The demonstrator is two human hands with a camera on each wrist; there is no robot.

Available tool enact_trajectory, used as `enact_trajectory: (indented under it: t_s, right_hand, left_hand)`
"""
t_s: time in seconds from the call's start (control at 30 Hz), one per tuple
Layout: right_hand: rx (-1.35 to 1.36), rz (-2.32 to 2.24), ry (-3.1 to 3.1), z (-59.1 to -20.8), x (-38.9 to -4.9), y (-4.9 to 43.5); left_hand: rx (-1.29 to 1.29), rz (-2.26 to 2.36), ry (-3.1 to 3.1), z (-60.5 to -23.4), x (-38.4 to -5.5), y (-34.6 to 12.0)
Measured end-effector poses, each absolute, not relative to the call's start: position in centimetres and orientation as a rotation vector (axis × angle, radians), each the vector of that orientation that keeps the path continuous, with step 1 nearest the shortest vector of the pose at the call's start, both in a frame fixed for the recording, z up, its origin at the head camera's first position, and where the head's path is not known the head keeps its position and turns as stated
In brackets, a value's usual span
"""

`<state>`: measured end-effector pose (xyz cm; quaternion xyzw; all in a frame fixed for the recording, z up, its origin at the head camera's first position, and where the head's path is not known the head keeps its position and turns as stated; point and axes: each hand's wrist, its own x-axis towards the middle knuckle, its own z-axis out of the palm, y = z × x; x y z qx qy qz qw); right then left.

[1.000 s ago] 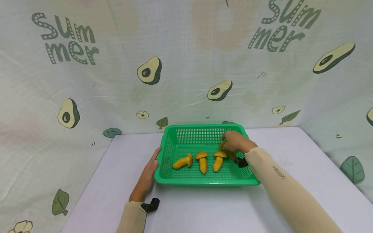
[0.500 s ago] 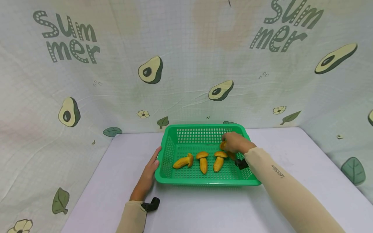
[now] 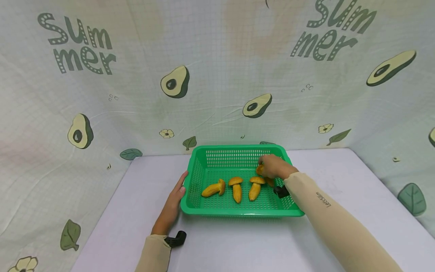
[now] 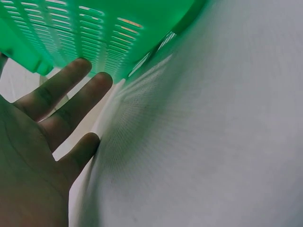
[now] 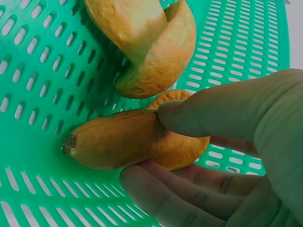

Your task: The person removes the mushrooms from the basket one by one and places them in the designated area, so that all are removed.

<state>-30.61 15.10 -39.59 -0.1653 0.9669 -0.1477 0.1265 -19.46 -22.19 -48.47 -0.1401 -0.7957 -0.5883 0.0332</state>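
Note:
A green plastic basket [image 3: 241, 212] with slotted walls holds several yellow-brown mushrooms. Inside its right end, my right hand [image 3: 276, 166] pinches a mushroom [image 5: 113, 139] by the stem, thumb on one side and fingers on the other. This mushroom lies along the basket floor, its cap partly hidden by the thumb. Another mushroom [image 5: 156, 52] is close beside it in the right wrist view. My left hand [image 3: 172, 204] is at the basket's outer left wall, its fingers extended, the fingertips against or right by the slotted side in the left wrist view.
Left of the right hand, three mushrooms lie in a row: one sideways [image 3: 213, 189], one in the middle [image 3: 236, 192] and one nearer the hand [image 3: 254, 192]. The basket stands on a white table [image 3: 231, 245], backed by a printed cloth [image 3: 210, 56].
Over the last second the right hand stays at nearly the same place, with the pinched mushroom shifting only slightly under it. The left hand and the other mushrooms hold still.

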Motion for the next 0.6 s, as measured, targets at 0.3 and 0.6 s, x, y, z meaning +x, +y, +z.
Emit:
enact_trajectory:
  t_s: [0.3,0.6]
  right_hand:
    - [-0.57,-0.648,2.824,-39.53,-30.79,15.78]
    - [-0.528,-0.977,2.751,-38.89,-30.7,16.12]
  left_hand:
    - [-0.453,-1.811,-2.433,-48.4,-19.58,-22.09]
    - [-0.441,-1.816,-2.439,-48.58,-19.53,-22.16]
